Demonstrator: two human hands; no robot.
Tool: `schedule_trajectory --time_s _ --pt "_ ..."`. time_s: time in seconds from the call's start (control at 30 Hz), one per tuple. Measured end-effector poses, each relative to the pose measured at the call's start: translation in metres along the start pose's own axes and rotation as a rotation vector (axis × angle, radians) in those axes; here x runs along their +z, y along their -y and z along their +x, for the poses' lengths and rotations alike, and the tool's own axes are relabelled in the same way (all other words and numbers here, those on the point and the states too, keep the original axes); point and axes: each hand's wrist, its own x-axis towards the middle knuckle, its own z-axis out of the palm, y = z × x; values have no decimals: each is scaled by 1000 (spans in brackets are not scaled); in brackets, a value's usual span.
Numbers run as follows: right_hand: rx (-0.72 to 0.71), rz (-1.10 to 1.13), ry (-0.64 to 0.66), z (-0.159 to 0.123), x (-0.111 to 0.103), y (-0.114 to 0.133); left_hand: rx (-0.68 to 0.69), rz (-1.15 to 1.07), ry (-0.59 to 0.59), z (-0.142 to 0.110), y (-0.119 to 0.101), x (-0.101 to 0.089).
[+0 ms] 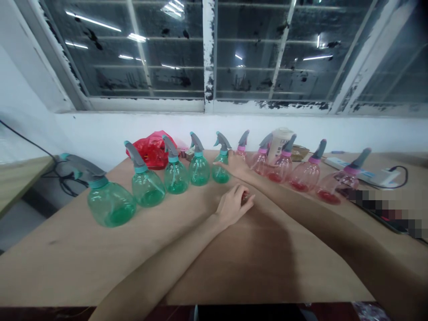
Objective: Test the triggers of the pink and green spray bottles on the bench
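Right hand (236,166) at innermost green spray bottle (221,177), mid-row on tabletop (67,263); thumb across its front, grip firmness can't be told. Left hand (233,206) loosely curled nearby (contents, if any, unclear). Best: hold body lightly, upright, clear of adjacent pink bottle (241,148).

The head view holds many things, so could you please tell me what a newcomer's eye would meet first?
Probably the two rows on the table: five green spray bottles on the left and five pink spray bottles on the right. Next, perhaps, the right hand at the innermost green bottle, with the left hand curled nearer the camera. The bright red bag behind the green row also stands out.
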Motion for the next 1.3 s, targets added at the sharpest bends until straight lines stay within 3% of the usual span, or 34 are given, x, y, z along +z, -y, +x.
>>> schedule_trajectory --time_s 0.37,0.57,0.77,1.03,1.3 --pt "-10 103 -45 10 13 2 -52 26 118 3 0 0" --pt "-10 170 -111 -6 -8 -27 -75 17 138 3 1 1" --pt "158 154 -194 4 -24 -55 -73 10 140 3 2 3" --pt "338 108 -169 26 -15 -41 -66 46 180 2 2 3" --pt "295 77 -134 17 -22 -41 -66 49 203 2 4 6"
